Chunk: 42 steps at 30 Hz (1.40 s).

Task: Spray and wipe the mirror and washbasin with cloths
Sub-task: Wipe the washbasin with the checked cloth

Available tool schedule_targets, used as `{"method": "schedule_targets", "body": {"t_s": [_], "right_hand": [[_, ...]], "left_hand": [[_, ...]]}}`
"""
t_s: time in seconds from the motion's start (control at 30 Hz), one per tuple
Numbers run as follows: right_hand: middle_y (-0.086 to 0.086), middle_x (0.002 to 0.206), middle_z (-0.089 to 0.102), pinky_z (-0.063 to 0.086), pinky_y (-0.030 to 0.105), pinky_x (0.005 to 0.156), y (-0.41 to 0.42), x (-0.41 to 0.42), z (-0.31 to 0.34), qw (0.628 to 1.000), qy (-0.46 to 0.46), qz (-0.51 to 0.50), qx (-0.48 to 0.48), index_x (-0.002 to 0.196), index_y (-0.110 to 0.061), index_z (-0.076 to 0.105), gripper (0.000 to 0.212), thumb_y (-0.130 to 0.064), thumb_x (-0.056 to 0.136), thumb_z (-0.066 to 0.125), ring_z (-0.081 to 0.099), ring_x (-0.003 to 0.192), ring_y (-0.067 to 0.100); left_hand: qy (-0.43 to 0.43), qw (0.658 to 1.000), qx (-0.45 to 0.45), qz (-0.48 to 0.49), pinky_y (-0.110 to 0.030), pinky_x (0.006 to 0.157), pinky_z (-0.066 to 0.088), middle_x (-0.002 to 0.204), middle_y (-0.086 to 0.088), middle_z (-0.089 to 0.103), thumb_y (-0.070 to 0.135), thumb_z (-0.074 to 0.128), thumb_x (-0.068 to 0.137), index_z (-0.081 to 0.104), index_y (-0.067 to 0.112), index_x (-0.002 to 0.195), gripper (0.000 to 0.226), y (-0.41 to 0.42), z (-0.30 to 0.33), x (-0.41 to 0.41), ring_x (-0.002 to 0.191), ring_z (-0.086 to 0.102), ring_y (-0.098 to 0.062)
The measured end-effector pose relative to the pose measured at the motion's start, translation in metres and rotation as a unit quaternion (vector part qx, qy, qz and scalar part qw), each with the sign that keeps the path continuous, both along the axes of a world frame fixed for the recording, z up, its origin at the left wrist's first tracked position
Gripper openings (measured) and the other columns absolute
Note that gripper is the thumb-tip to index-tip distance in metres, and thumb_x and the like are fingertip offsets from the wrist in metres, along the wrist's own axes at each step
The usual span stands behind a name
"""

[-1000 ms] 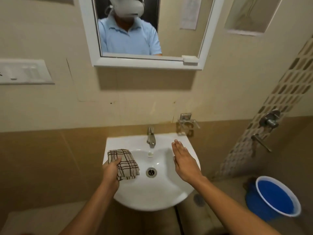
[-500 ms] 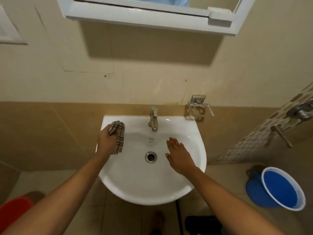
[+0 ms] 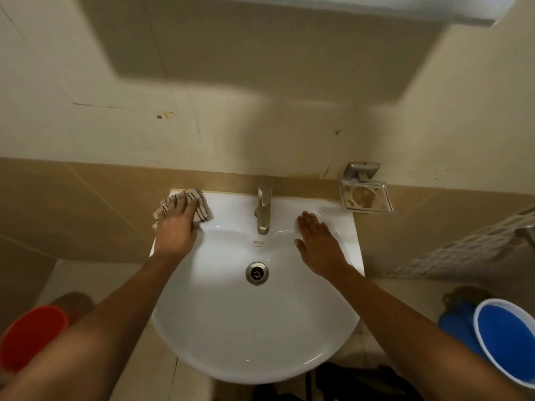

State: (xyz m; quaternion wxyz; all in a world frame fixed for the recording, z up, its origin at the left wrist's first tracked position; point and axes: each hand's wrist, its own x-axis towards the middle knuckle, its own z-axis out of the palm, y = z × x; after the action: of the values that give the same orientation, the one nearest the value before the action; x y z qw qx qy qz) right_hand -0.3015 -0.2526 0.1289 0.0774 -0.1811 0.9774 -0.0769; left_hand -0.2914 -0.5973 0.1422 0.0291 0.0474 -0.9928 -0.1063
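Observation:
The white washbasin (image 3: 254,337) hangs on the wall below me, with a steel tap (image 3: 263,211) at its back and a drain (image 3: 257,273) in the bowl. My left hand (image 3: 176,224) lies flat on a brown-checked cloth (image 3: 202,211) and presses it onto the basin's back left corner. My right hand (image 3: 318,244) rests with straight fingers on the basin's right side, holding nothing. Only the blurred lower edge of the white mirror frame (image 3: 434,13) shows at the top.
A clear soap dish on a metal bracket (image 3: 366,196) is fixed to the wall right of the tap. A blue bucket (image 3: 506,340) stands on the floor at the right, a red bucket (image 3: 29,337) at the left. A dark object (image 3: 347,383) lies under the basin.
My view has tilted down, so the mirror has almost left the frame. My left hand moved the cloth up to the basin's back left corner and flattened on it. My right hand slid toward the back right.

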Motion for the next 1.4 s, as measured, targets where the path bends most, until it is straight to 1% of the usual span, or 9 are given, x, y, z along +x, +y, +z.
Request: {"method": "schedule_targets", "body": {"t_s": [0.1, 0.23, 0.33, 0.43, 0.6, 0.73, 0.97, 1.2, 1.4], "right_hand": [[0.017, 0.158, 0.022, 0.021, 0.046, 0.119, 0.011, -0.006, -0.008, 1.0, 0.008, -0.003, 0.006, 0.149, -0.002, 0.027, 0.067, -0.04, 0.096, 0.015, 0.02, 0.147, 0.032], [0.016, 0.158, 0.024, 0.016, 0.044, 0.119, 0.022, -0.01, -0.016, 0.999, 0.029, 0.001, 0.025, 0.15, -0.003, 0.027, 0.065, -0.036, 0.096, 0.012, 0.021, 0.147, 0.03], [0.017, 0.156, 0.027, 0.021, 0.046, 0.117, 0.025, -0.015, -0.019, 0.998, 0.05, -0.008, 0.034, 0.148, -0.002, 0.029, 0.055, -0.023, 0.098, 0.032, 0.024, 0.145, 0.032], [0.018, 0.157, 0.023, 0.02, 0.046, 0.118, 0.028, -0.017, -0.02, 0.998, 0.048, 0.002, 0.041, 0.149, -0.002, 0.025, 0.068, -0.007, 0.089, 0.056, 0.02, 0.146, 0.031], [0.015, 0.16, 0.012, 0.007, 0.041, 0.119, 0.03, -0.018, -0.02, 0.998, 0.024, 0.016, 0.063, 0.151, -0.004, 0.017, 0.074, -0.005, 0.087, 0.054, 0.009, 0.148, 0.029], [0.02, 0.153, 0.033, 0.027, 0.048, 0.114, 0.031, -0.019, -0.026, 0.997, 0.039, 0.016, 0.065, 0.145, 0.001, 0.036, 0.078, 0.002, 0.073, 0.068, 0.031, 0.141, 0.034], [0.014, 0.16, 0.01, 0.008, 0.042, 0.12, 0.032, -0.019, -0.021, 0.997, 0.026, 0.027, 0.061, 0.151, -0.004, 0.017, 0.077, 0.003, 0.083, 0.052, 0.008, 0.148, 0.028], [0.015, 0.16, 0.01, 0.013, 0.043, 0.121, 0.034, -0.016, -0.017, 0.998, 0.029, 0.021, 0.045, 0.151, -0.002, 0.019, 0.077, 0.004, 0.081, 0.052, 0.012, 0.149, 0.029], [0.013, 0.162, 0.001, 0.006, 0.04, 0.123, 0.039, -0.004, -0.008, 0.999, 0.013, -0.008, 0.051, 0.153, -0.004, 0.009, 0.078, 0.001, 0.085, 0.046, 0.003, 0.15, 0.026]], "left_hand": [[-0.025, 0.999, -0.024, -0.002, -0.065, 0.115, 0.008, 0.159, -0.025, 0.022, 0.012, 0.064, 0.084, 0.033, 0.006, 0.151, 0.074, 0.009, -0.037, 0.014, 0.147, 0.014, -0.046], [-0.019, 0.999, -0.014, -0.022, -0.063, 0.118, 0.001, 0.162, -0.021, 0.012, 0.04, 0.032, 0.091, 0.025, 0.009, 0.154, 0.071, 0.025, -0.046, 0.018, 0.15, 0.005, -0.042], [-0.035, 0.998, -0.007, -0.054, -0.056, 0.119, -0.009, 0.164, -0.016, -0.001, 0.05, 0.019, 0.092, 0.011, 0.015, 0.156, 0.073, 0.042, -0.044, 0.007, 0.151, -0.008, -0.037], [-0.047, 0.99, -0.013, -0.129, -0.052, 0.118, -0.017, 0.164, -0.013, -0.008, 0.053, 0.016, 0.092, 0.0, 0.022, 0.155, 0.072, 0.071, -0.04, -0.004, 0.149, -0.018, -0.033], [-0.062, 0.978, -0.058, -0.191, -0.055, 0.12, -0.01, 0.164, -0.009, -0.013, 0.049, 0.027, 0.099, -0.002, 0.027, 0.157, 0.068, 0.082, -0.042, -0.008, 0.15, -0.017, -0.031], [-0.05, 0.973, -0.064, -0.215, -0.052, 0.122, -0.004, 0.165, -0.006, -0.007, 0.042, 0.046, 0.097, -0.001, 0.03, 0.156, 0.077, 0.044, -0.042, -0.013, 0.152, -0.012, -0.028], [-0.06, 0.986, -0.072, -0.135, -0.052, 0.121, -0.01, 0.165, -0.006, -0.009, 0.055, 0.021, 0.09, -0.003, 0.03, 0.157, 0.075, -0.008, -0.037, -0.009, 0.151, -0.013, -0.026], [-0.03, 0.999, -0.021, -0.038, -0.052, 0.12, -0.008, 0.165, -0.009, 0.001, 0.045, 0.035, 0.092, 0.011, 0.025, 0.157, 0.072, 0.007, -0.042, -0.005, 0.152, -0.004, -0.031], [-0.054, 0.992, -0.015, -0.109, -0.045, 0.115, -0.021, 0.165, -0.006, -0.011, 0.048, 0.026, 0.093, 0.005, 0.026, 0.157, 0.071, 0.044, -0.041, -0.007, 0.149, -0.02, -0.026]]}}
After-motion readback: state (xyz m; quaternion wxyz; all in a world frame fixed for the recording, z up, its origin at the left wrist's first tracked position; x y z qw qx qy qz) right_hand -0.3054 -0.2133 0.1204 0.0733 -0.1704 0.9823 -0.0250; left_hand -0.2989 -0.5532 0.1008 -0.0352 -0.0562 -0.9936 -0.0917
